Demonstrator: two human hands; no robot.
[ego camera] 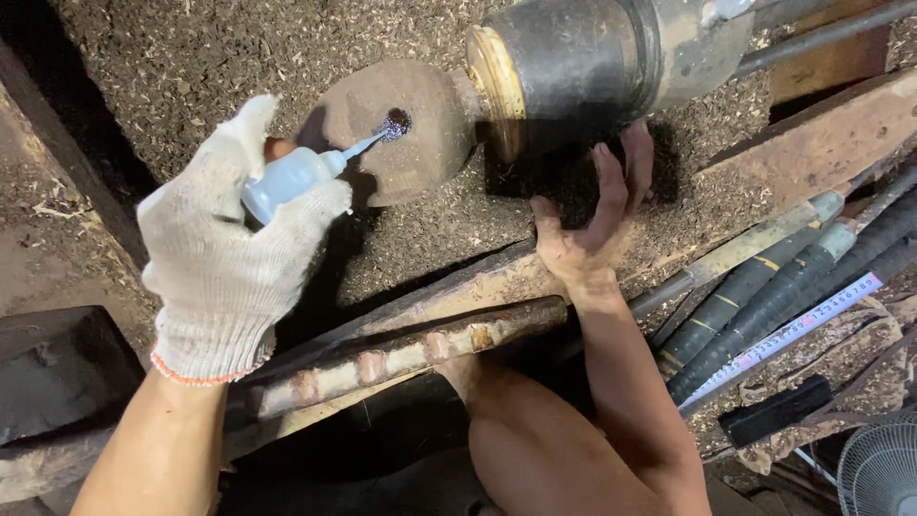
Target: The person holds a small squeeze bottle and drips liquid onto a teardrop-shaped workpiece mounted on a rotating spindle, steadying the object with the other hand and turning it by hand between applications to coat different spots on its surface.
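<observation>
The left hand (229,258) wears a white knit glove with an orange edge at the wrist. It is closed around a small pale blue squeeze bottle (291,179). The bottle has a thin white tip, and the tip points at a hole (394,123) in the middle of a round brown disc (406,129). The hole looks wet and shiny. The tip is right at the hole.

The disc sits on the end of a big dark machine drum (573,67), which has a pale ring at its front. The right hand (592,225) is bare. Its fingers are curled up under the drum, touching its dark underside. It is cupped, not closed on anything that can be seen.

Sawdust (191,57) covers the flat top behind the disc. A rusty metal bar (401,358) lies below the hands. To the right lie black hoses (764,306) and a tape measure (793,330) beside them. Part of a fan (879,468) shows in the bottom right corner.
</observation>
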